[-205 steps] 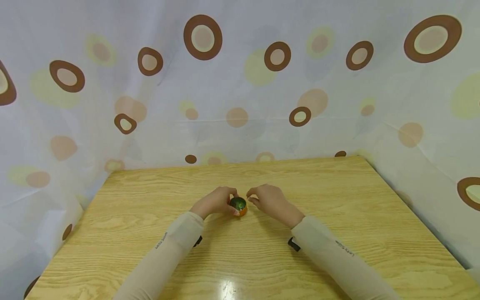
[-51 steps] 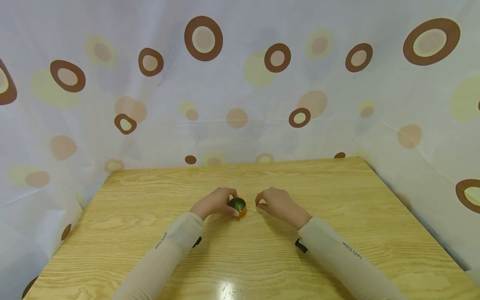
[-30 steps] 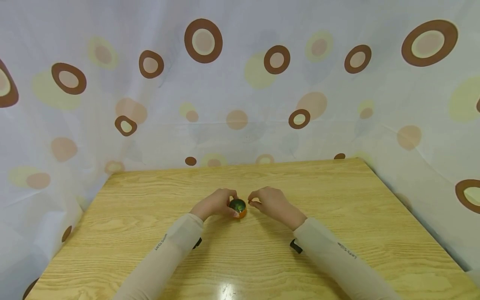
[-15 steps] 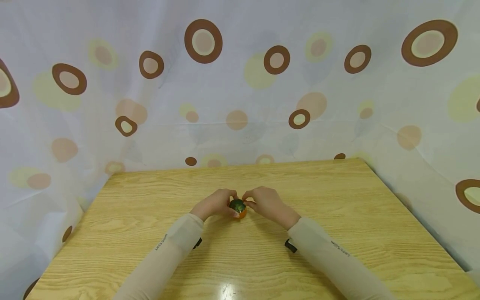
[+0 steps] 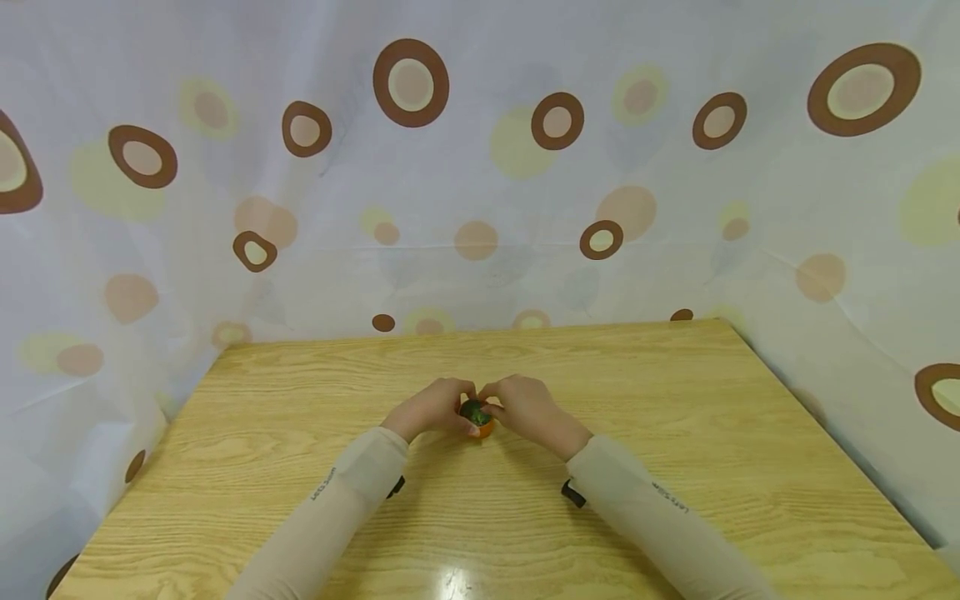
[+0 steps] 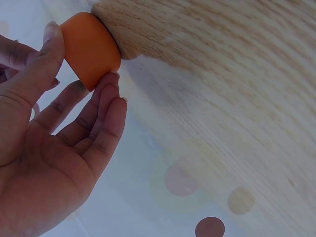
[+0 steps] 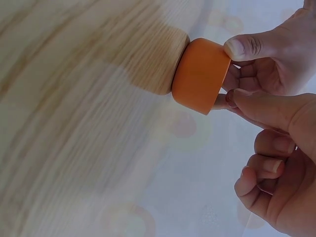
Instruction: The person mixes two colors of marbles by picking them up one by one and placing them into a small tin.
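Note:
A small orange bowl [image 5: 486, 431] with a green, shiny inside sits upright near the middle of the table. My left hand [image 5: 435, 408] grips its side, thumb on the near rim and fingers on the far side; the left wrist view shows its smooth orange wall [image 6: 91, 49]. Over the right part of the rim, my right hand [image 5: 528, 408] pinches a small dark red roundish thing [image 7: 230, 98] between thumb and index finger. Its exact kind is too small to tell. The other fingers of that hand are curled. What lies inside the bowl cannot be made out.
The wooden table [image 5: 637, 375] spreads around both hands. A pale curtain [image 5: 480, 183] with brown and yellow circles hangs behind it and on both sides. Black wrist straps [image 5: 573, 493] show under the sleeves.
My right hand first stood beside the bowl, shifted right, and has since come left to the bowl's rim. My left hand and the bowl have stayed in place.

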`<state>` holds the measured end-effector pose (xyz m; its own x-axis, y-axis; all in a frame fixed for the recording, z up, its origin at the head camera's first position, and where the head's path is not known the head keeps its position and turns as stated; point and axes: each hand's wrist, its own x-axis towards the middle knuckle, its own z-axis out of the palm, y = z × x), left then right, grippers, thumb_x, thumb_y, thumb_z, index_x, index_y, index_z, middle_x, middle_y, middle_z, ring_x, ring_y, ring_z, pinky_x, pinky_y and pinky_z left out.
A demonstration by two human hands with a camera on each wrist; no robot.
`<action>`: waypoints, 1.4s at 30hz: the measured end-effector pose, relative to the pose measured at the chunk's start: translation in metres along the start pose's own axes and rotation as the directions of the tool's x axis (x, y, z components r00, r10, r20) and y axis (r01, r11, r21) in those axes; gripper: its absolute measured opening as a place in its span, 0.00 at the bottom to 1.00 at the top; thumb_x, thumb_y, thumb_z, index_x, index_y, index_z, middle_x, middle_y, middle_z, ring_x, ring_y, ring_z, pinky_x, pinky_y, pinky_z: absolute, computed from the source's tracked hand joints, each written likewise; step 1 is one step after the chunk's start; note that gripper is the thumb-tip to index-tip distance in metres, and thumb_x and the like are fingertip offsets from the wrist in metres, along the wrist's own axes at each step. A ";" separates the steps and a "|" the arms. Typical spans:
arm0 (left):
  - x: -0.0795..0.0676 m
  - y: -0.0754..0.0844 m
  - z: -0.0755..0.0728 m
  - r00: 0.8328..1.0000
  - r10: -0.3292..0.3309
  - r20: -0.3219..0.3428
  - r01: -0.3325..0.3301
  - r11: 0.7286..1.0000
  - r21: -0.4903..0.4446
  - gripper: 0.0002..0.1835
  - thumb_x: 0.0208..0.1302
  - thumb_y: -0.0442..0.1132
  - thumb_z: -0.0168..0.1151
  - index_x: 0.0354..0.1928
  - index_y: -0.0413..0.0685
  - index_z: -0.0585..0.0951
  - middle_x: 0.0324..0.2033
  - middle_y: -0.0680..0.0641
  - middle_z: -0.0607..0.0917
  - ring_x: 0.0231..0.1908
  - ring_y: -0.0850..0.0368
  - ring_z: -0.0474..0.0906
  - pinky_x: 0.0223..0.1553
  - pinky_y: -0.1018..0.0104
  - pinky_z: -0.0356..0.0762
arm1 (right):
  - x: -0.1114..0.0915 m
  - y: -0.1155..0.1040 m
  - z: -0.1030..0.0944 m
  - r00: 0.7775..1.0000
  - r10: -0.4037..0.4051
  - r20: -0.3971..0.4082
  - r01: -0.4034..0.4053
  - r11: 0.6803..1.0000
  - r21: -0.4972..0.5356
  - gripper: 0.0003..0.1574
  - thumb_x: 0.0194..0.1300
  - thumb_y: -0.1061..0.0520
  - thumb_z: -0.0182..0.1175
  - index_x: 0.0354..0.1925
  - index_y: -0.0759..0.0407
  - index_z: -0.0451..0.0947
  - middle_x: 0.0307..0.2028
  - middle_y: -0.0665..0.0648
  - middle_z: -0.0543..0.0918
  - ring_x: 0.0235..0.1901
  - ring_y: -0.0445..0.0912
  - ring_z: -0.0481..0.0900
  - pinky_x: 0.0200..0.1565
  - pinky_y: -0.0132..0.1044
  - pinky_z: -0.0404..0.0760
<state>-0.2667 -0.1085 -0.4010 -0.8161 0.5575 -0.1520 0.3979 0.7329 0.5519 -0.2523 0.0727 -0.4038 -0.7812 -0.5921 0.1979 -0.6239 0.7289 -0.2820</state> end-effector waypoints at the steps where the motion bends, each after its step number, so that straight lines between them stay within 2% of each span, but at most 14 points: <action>1: 0.000 0.000 0.000 1.000 0.000 0.001 0.000 1.000 -0.002 0.18 0.56 0.39 0.72 0.47 0.42 0.78 0.31 0.48 0.79 0.26 0.57 0.70 0.29 0.67 0.68 | 0.000 -0.001 0.000 1.000 -0.004 -0.002 0.004 1.000 0.001 0.12 0.62 0.57 0.65 0.45 0.58 0.85 0.39 0.56 0.86 0.29 0.46 0.82 0.27 0.35 0.78; 7: 0.001 0.001 0.000 1.000 -0.003 0.003 0.003 1.000 -0.003 0.16 0.56 0.38 0.72 0.44 0.45 0.78 0.30 0.49 0.79 0.26 0.57 0.69 0.27 0.68 0.67 | 0.002 -0.003 0.002 0.999 -0.032 -0.006 0.032 0.999 -0.001 0.11 0.63 0.58 0.65 0.44 0.59 0.85 0.36 0.56 0.86 0.25 0.44 0.80 0.25 0.32 0.75; 14: 0.001 -0.001 0.000 1.000 0.015 -0.003 -0.015 1.000 -0.002 0.14 0.56 0.38 0.72 0.41 0.46 0.79 0.30 0.48 0.78 0.25 0.58 0.69 0.27 0.68 0.66 | 0.002 -0.003 0.003 0.999 -0.048 -0.010 0.048 0.999 -0.001 0.11 0.63 0.57 0.65 0.44 0.59 0.84 0.37 0.55 0.86 0.28 0.44 0.81 0.28 0.33 0.77; 23: 0.002 -0.001 0.001 1.000 0.000 0.002 0.000 1.000 0.005 0.17 0.56 0.39 0.72 0.46 0.44 0.79 0.31 0.48 0.79 0.26 0.57 0.71 0.28 0.66 0.70 | -0.002 -0.001 -0.001 1.000 0.024 0.010 -0.024 0.999 0.023 0.13 0.63 0.57 0.65 0.47 0.57 0.84 0.41 0.57 0.86 0.26 0.44 0.80 0.25 0.34 0.75; 31: 0.002 -0.002 -0.001 1.000 0.004 -0.009 -0.004 1.000 0.006 0.19 0.54 0.40 0.74 0.45 0.42 0.79 0.30 0.49 0.78 0.27 0.57 0.70 0.30 0.67 0.70 | -0.002 0.004 -0.001 1.000 0.027 -0.011 -0.027 1.000 -0.012 0.12 0.63 0.55 0.65 0.44 0.56 0.85 0.38 0.57 0.87 0.25 0.44 0.79 0.25 0.35 0.76; 38: 0.002 -0.003 -0.001 1.000 -0.024 0.009 0.024 1.000 0.013 0.20 0.54 0.39 0.74 0.45 0.42 0.78 0.29 0.49 0.78 0.27 0.57 0.73 0.31 0.66 0.72 | -0.010 0.008 -0.008 0.999 0.047 -0.027 -0.048 0.998 -0.038 0.11 0.64 0.55 0.65 0.44 0.55 0.85 0.40 0.58 0.86 0.31 0.48 0.83 0.27 0.37 0.78; 42: 0.004 0.000 -0.001 1.000 -0.022 0.014 0.022 0.999 0.035 0.20 0.54 0.39 0.73 0.46 0.42 0.77 0.31 0.47 0.79 0.29 0.56 0.73 0.33 0.64 0.73 | -0.013 0.013 -0.012 0.998 0.062 -0.034 -0.063 0.997 -0.039 0.11 0.64 0.55 0.64 0.44 0.55 0.85 0.39 0.58 0.86 0.27 0.45 0.81 0.24 0.35 0.76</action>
<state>-0.2702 -0.1062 -0.4010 -0.8188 0.5465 -0.1759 0.3944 0.7581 0.5194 -0.2506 0.0943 -0.3990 -0.8184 -0.5340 0.2122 -0.5739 0.7777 -0.2566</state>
